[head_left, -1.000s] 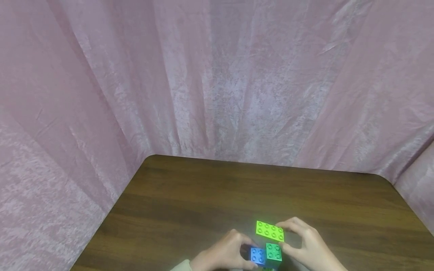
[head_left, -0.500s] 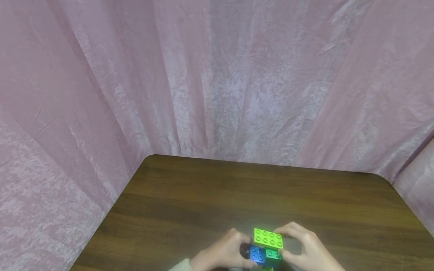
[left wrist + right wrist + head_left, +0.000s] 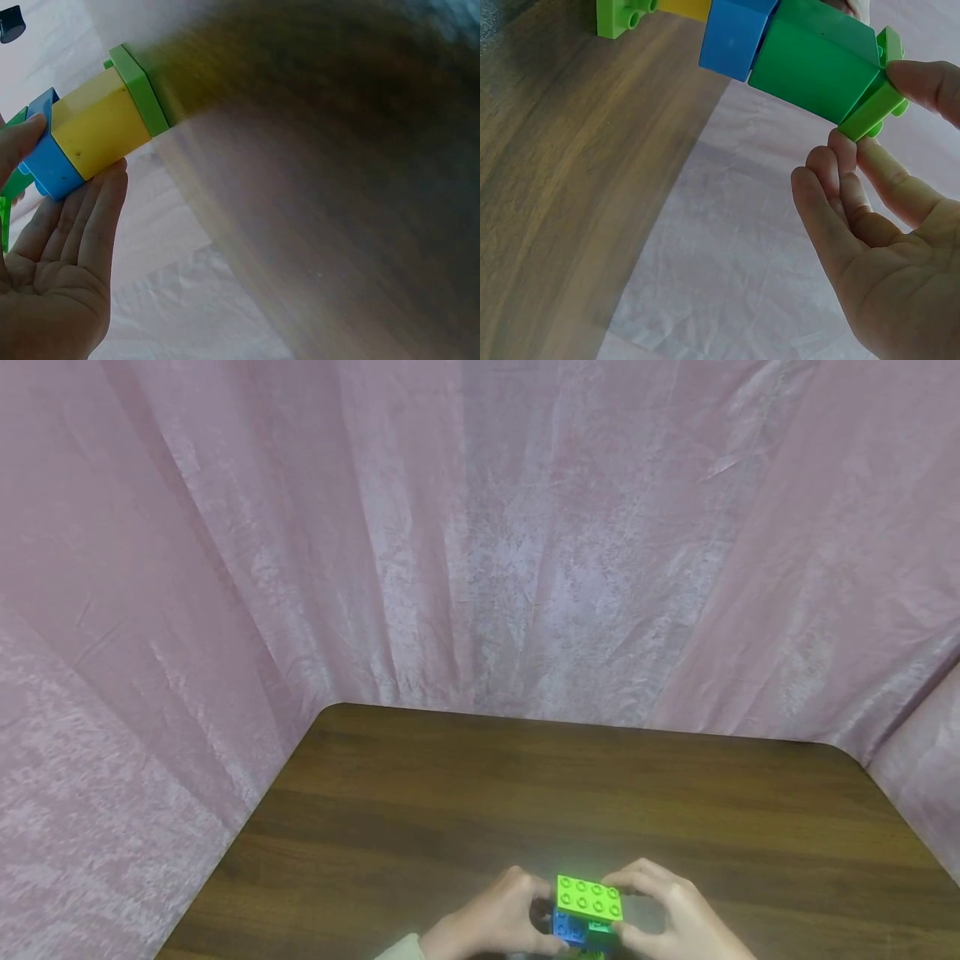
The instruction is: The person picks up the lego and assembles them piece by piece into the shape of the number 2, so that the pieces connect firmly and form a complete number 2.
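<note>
Hands [image 3: 592,918] pinching lime plate [image 3: 589,897], stack [image 3: 576,928]

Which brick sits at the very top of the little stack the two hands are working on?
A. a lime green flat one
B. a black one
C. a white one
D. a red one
A: the lime green plate lies on top, over the blue brick, pinched by the right hand.

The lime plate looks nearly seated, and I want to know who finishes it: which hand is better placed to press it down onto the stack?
Probably the right hand: it pinches the lime plate at its right end, above the blue brick. The left hand holds the stack's side, steadying it.
</note>
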{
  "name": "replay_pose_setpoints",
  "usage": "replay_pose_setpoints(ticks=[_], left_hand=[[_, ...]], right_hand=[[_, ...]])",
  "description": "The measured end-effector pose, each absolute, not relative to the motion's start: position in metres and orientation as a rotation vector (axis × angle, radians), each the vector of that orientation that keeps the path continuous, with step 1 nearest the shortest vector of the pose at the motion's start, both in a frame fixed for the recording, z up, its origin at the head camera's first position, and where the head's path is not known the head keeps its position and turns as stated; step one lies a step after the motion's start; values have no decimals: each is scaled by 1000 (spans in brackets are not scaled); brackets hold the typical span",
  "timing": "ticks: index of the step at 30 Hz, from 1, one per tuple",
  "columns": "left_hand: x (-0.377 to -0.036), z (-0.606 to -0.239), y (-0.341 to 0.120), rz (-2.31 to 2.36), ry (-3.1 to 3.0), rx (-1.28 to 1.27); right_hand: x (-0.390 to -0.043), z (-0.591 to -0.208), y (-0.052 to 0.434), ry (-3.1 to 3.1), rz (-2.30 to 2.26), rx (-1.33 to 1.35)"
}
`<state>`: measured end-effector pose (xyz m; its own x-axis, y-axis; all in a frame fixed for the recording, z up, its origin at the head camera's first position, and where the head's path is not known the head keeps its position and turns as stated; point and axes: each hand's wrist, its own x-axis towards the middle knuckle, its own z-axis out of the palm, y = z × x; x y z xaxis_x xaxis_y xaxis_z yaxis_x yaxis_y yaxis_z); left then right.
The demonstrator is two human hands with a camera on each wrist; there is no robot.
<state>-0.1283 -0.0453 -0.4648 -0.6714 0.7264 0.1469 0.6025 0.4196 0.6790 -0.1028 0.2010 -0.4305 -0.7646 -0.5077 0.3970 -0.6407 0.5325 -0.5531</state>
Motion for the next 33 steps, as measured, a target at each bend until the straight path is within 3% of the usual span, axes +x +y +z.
replay_pose_setpoints(ticks=[33], left_hand=[[-129, -465, -45, 1088, 2476, 1168]], right_hand=[[-101, -433, 201, -2536, 1021, 1024]])
